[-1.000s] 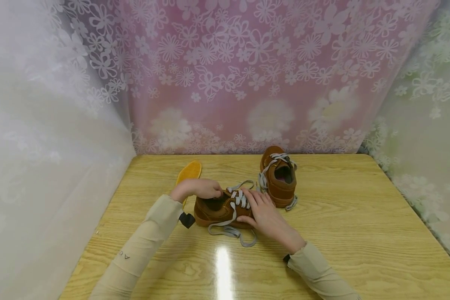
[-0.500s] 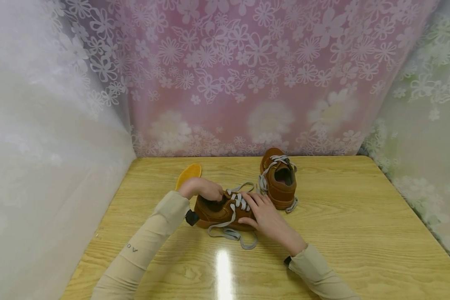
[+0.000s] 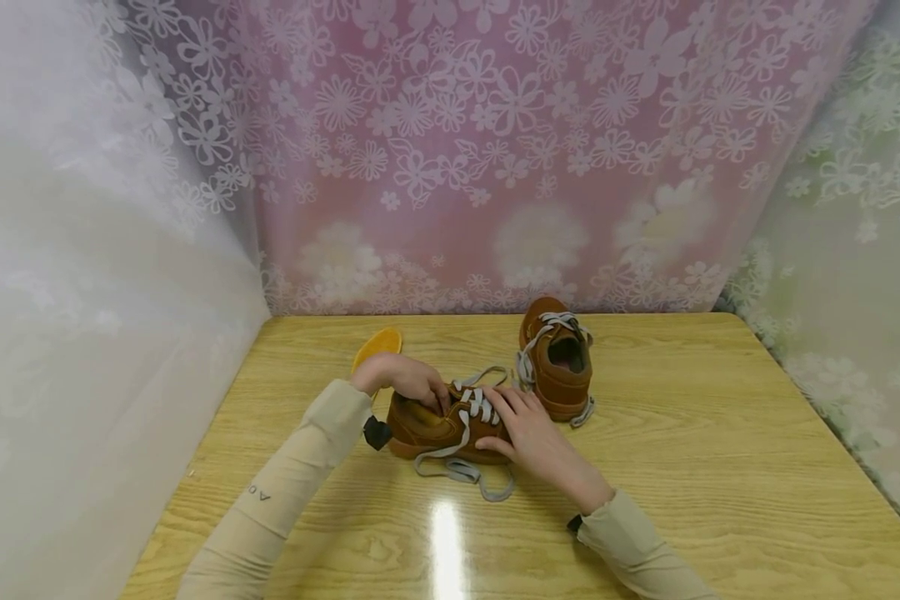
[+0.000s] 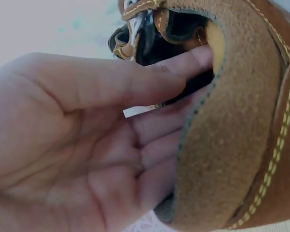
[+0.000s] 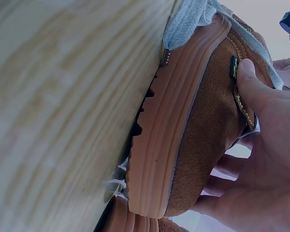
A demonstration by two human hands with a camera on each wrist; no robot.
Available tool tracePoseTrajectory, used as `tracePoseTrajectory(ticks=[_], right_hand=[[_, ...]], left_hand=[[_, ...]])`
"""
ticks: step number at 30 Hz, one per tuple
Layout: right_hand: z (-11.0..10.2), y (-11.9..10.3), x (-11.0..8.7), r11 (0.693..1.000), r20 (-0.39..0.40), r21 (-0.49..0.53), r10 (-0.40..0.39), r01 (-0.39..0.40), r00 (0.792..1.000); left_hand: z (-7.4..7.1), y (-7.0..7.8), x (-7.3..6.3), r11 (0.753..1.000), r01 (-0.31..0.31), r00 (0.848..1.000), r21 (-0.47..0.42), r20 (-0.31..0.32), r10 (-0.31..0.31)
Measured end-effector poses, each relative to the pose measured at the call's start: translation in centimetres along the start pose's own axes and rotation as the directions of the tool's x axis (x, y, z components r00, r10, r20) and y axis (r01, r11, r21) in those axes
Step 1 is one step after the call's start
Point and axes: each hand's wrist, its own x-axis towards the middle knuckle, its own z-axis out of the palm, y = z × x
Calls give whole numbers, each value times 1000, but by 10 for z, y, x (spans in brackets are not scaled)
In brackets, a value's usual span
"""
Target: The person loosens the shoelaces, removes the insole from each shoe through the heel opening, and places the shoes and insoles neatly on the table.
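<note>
A brown suede lace-up shoe (image 3: 420, 429) with loose grey laces lies on its sole between the hands, its toe toward the right. My left hand (image 3: 412, 379) reaches into the shoe's opening from the heel side. In the left wrist view its fingers (image 4: 191, 60) look fairly straight, and one tip touches a yellow strip (image 4: 215, 43), apparently an insole, inside; the other tips are hidden behind the collar. My right hand (image 3: 528, 429) grips the front of the shoe, with thumb (image 5: 249, 79) on one side and fingers on the other.
A second brown shoe (image 3: 566, 379) stands behind to the right, toe toward the curtain (image 3: 435, 167). Behind my left wrist, an orange-yellow insole (image 3: 381, 342) lies partly covered on the wooden table (image 3: 682, 433). Grey lace (image 3: 465, 471) trails in front of the held shoe.
My left fingers have straightened and gone deeper into the shoe. Yellow now shows inside the heel, where it looked dark before. The right hand keeps its hold on the shoe.
</note>
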Motion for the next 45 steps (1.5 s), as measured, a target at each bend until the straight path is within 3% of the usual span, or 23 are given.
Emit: tracePoseTrajectory(ticks=[7,15,21,27,33,36,39,42,45], right_hand=[[3,0,0,1000,-25,-4,-28,28,999],[2,-2,-1,1000,-42,12,-25,26,999],[3,-2,-2,1000,-27,16,-22,22,999],[2,-1,-3,999,15,49,14,-15,1000],[2,-1,-2,999,12,40,17,-17,1000],[1,-1,-2,1000,1,29,8,-8,1000],[0,-1,-1,1000,-6,25,1,-1,1000],[1,-1,-1,1000,-12,23,-2,2,1000],[1,-2,-1,1000,-11,25,1,-1,1000]], left_hand=[[0,-7,1,997,-73,997,-18,39,73],[2,-10,0,997,-46,998,-62,48,49],[4,-17,-3,987,-113,993,-111,-50,108],[5,-17,-9,962,-214,960,-170,-220,175],[6,-5,-14,963,-158,937,-217,-341,77],[6,-5,-17,978,-144,934,-151,-349,83],[5,-10,-21,989,-147,945,-34,-299,130],[7,-14,-26,989,-148,955,8,-258,145],[10,-16,-28,986,-166,945,13,-282,163]])
